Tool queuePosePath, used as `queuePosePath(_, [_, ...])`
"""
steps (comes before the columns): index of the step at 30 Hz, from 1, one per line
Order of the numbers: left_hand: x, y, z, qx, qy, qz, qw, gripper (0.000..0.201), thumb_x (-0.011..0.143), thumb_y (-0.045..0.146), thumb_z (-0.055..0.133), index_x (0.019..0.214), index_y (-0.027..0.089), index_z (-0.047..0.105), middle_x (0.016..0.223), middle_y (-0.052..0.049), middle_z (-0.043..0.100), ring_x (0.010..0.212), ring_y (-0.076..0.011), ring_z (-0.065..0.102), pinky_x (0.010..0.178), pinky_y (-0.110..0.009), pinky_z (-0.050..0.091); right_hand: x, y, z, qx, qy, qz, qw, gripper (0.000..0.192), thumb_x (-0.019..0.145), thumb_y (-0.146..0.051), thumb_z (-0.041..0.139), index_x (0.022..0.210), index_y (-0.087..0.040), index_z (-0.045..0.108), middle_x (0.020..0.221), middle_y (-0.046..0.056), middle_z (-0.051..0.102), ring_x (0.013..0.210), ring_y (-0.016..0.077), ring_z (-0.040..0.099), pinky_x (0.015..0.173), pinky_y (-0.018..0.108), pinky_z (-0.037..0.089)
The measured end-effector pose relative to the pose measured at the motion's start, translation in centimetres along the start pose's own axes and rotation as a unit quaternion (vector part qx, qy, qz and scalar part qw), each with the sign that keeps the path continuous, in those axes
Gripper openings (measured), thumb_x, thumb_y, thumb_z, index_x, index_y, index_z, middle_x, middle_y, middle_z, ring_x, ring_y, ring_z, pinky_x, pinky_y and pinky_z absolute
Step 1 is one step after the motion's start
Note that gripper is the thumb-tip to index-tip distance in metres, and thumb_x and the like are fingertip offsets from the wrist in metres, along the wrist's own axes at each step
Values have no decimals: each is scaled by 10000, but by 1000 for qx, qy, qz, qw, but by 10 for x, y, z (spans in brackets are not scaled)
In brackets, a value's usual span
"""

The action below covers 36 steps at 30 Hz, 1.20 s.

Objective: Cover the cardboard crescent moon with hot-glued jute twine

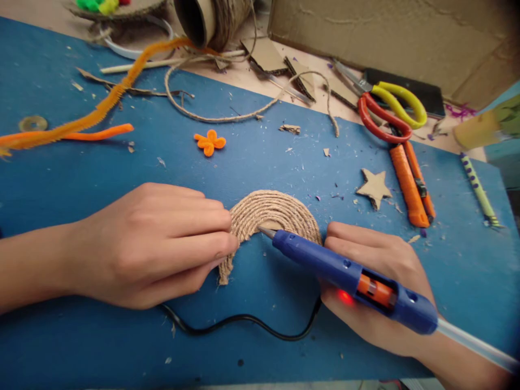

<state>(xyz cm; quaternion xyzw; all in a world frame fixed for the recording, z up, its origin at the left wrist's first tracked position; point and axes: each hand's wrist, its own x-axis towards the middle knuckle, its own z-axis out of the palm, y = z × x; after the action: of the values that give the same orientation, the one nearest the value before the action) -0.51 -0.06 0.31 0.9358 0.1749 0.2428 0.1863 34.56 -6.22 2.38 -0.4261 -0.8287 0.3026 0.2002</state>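
Note:
A twine-wrapped arch (pixel 271 212) lies flat on the blue mat (pixel 122 346), a rainbow-like curve of coiled jute. My left hand (pixel 156 246) pinches its left leg with fingertips closed on the twine. My right hand (pixel 377 287) grips a blue glue gun (pixel 353 279) with an orange trigger and a red light on. The metal nozzle points at the inner edge of the arch near its middle. A clear glue stick juts from the gun's back at lower right. The gun's black cord (pixel 244 322) runs beneath my hands.
Orange pipe cleaners (pixel 81 122) and an orange felt flower (pixel 209 142) lie at upper left. A twine spool (pixel 215 20) with a loose strand sits at the top. Red-and-yellow scissors (pixel 388 111), an orange utility knife (pixel 412 184), a cardboard star (pixel 374 187) and a crayon (pixel 479 189) lie right.

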Motion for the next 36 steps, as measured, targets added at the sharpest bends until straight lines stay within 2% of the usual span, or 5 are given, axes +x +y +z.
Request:
queuePosePath(6, [2,-1,-3,8,-26,31,999,164,1150,119,536,1164,240,645,979,-62,853,747,-220,707,622,-408,510,-2,-1,-1,4,6,0,1000,311,1021,-286,788,903,-252,503,821,-46,498,672,135,425,627,327,300])
queuePosePath(18, [-2,-2,-2,5,-19,24,1000,182,1150,128,530,1173,243,669,984,-54,841,756,-215,709,652,-404,506,-1,-1,-3,2,8,0,1000,269,1009,-234,783,901,-245,536,812,-51,479,668,126,426,627,318,314])
queuePosePath(21, [-1,-2,-1,2,-2,20,1000,195,1164,138,506,1174,243,670,983,-60,839,757,-218,693,648,-406,510,-2,-2,-3,-3,3,1,1000,287,1023,-260,770,898,-249,511,816,-48,475,660,131,416,631,332,309])
queuePosePath(29, [-2,-6,0,1,-10,30,999,164,1142,136,583,1203,245,689,999,-69,853,751,-238,708,639,-418,519,-1,-2,-2,-4,-10,0,1000,318,1047,-299,765,904,-251,484,838,-49,476,680,133,413,662,334,325])
queuePosePath(36, [-5,-4,2,3,-5,22,1000,184,1173,166,531,1199,248,694,977,-55,838,745,-213,696,647,-404,509,-1,-2,-2,-3,-4,1,1000,301,1066,-281,739,910,-251,484,842,-52,472,692,133,418,671,333,329])
